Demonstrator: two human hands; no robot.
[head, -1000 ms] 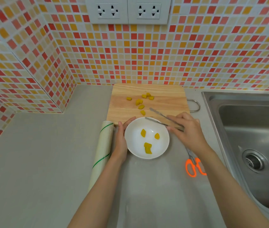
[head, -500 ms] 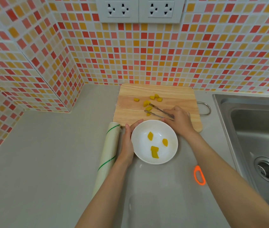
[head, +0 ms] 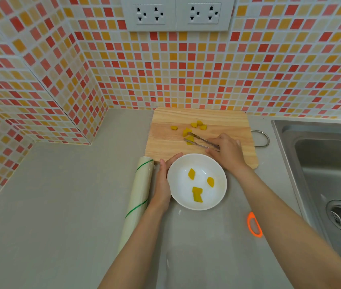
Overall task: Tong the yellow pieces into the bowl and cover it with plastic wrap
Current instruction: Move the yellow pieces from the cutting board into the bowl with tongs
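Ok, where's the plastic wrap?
Head view, left of centre: the plastic wrap roll lies on the counter beside the left hand holding the white bowl, its far end by the cutting board.

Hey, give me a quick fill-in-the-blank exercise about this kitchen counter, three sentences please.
1. The right hand grips metal ____ over the wooden cutting board.
2. The left hand holds the white ____ containing yellow pieces.
3. The plastic wrap roll lies on the counter beside the ____ hand.
Answers: tongs; bowl; left.
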